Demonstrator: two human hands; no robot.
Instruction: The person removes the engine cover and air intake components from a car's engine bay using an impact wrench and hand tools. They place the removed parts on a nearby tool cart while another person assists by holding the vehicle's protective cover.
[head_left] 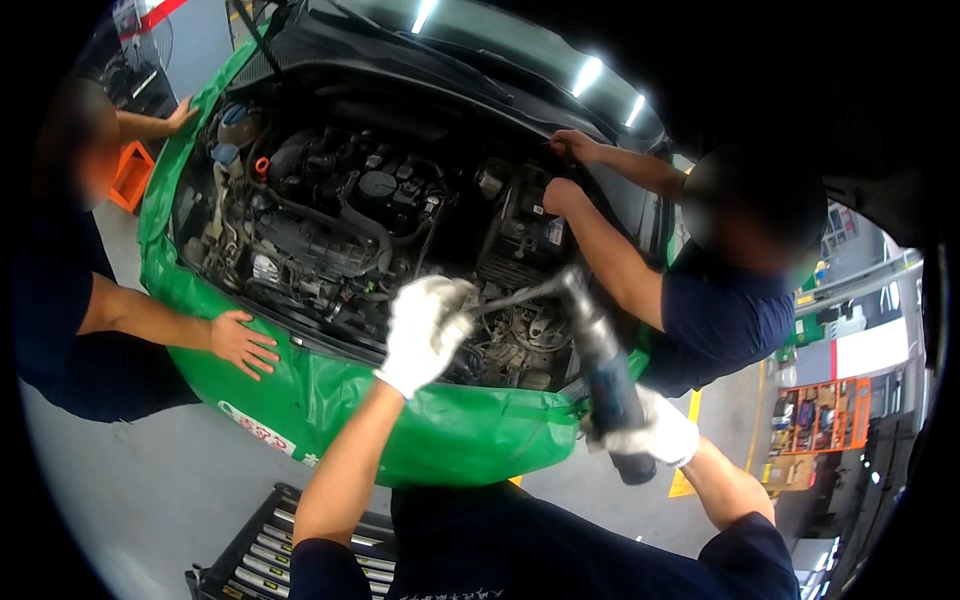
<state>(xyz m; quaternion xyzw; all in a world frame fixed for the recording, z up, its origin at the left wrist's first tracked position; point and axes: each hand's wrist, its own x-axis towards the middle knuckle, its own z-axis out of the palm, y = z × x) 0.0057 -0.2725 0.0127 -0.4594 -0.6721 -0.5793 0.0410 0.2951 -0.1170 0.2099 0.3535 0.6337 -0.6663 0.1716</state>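
My left hand (428, 330), in a white glove, is closed around a thin metal bar (515, 297) over the front of the engine bay, its far end at the head of a cordless power tool. My right hand (655, 430), also gloved, grips that dark blue tool (615, 390) by its body, with its silver head (590, 320) pointing up toward the battery (525, 220). The engine (370, 200) lies exposed beyond my hands. A green protective cover (460, 430) drapes the car's front edge below them.
A co-worker at left rests a hand (243, 342) on the cover; another at right has hands (570, 150) by the battery and windscreen edge. A slatted black tool cart (255, 560) stands at lower left, an orange rack (820, 420) at right, an orange bin (130, 180) upper left.
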